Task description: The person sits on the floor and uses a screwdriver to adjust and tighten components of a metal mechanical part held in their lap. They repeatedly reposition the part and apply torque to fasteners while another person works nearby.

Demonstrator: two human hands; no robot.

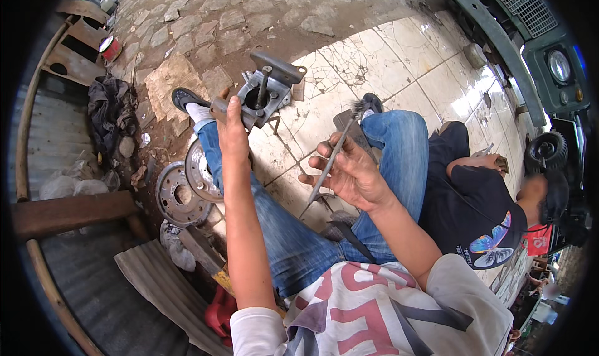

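Observation:
My left hand [233,134] grips the near left edge of a grey metal housing [272,110], its thumb up and its other fingers mostly hidden. The housing has a round dark bore with a bolt-like rod [264,86] across it. To the right, over my bent leg, my right hand [352,178] holds a thin brush [337,149] slantwise between thumb and fingers. Dark bristles show at the brush's far end, near my right shoe; they are apart from the housing.
Two round metal discs [181,195] lie by my left leg. Corrugated sheets [163,287] and a wooden beam [75,214] stand at the left. A co-worker in a dark shirt [477,206] crouches close on the right, before a parked vehicle [555,63]. Cracked white tiles [399,60] cover the floor ahead.

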